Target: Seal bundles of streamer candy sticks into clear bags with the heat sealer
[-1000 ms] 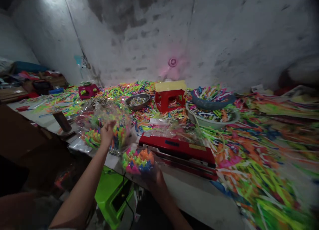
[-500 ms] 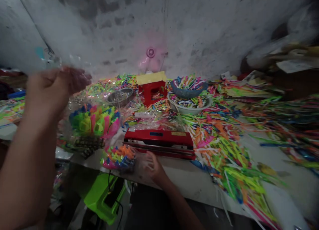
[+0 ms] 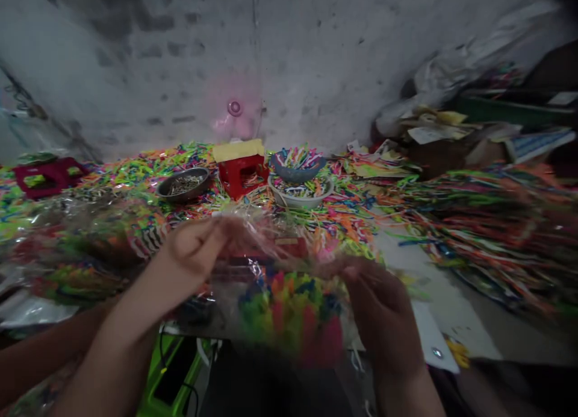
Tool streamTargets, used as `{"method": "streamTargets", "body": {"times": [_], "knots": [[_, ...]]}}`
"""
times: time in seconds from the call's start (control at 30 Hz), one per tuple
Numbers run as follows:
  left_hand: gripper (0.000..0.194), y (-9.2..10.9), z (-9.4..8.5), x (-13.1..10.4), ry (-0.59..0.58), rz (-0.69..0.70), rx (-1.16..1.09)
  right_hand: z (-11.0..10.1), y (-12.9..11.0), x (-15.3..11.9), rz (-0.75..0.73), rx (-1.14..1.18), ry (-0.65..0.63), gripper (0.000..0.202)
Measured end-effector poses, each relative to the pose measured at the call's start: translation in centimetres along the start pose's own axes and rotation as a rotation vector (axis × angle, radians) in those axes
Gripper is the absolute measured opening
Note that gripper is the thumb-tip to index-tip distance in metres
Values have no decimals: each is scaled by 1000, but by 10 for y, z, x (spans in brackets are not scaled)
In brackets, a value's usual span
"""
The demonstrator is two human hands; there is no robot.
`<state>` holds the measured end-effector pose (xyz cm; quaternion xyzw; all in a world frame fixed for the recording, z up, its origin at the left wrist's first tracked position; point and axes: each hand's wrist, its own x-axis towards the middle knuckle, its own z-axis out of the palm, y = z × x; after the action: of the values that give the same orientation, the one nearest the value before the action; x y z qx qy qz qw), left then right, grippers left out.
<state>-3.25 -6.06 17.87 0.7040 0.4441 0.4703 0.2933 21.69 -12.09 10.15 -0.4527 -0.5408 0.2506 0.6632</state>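
Observation:
A clear plastic bag (image 3: 271, 302) full of bright, multicoloured pieces hangs between my hands, blurred by motion. My left hand (image 3: 201, 242) pinches the upper left part of its open-looking film. At the upper right, the fingers of my right hand (image 3: 379, 302) are closed on the bag. The lower end of the bag hangs at the table's front edge. Directly behind it is a red heat sealer (image 3: 289, 248), partly hidden by the film and my left hand.
Bagged colourful pieces (image 3: 103, 236) lie to the left, with another forearm (image 3: 49, 351) below them. Further back are a metal bowl (image 3: 185, 185), a red stool (image 3: 241, 173), stacked bowls (image 3: 300, 191) and a pink fan (image 3: 235, 109). Loose strips (image 3: 487, 236) cover the right side.
My left hand has come down and right from the upper left. The large bag of pieces is now in front of the sealer, held by both hands. The view has shifted right.

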Motion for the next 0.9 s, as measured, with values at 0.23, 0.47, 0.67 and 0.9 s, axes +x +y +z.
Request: {"method": "streamTargets", "body": {"times": [0.23,0.47,0.67,0.9], "knots": [[21,-69,3,-62,-339,-137,122,-41,33,-44,201,-273,-226,28],[31,-112,-18,-83,-210,-306,-78,-2,60,-51,225,-297,-96,44],[42,-165,16,-46,48,-336,-128,47,133,-23,432,-146,0,55],[42,-214,70,-39,170,-562,-605,41,208,-46,778,344,10,59]]}}
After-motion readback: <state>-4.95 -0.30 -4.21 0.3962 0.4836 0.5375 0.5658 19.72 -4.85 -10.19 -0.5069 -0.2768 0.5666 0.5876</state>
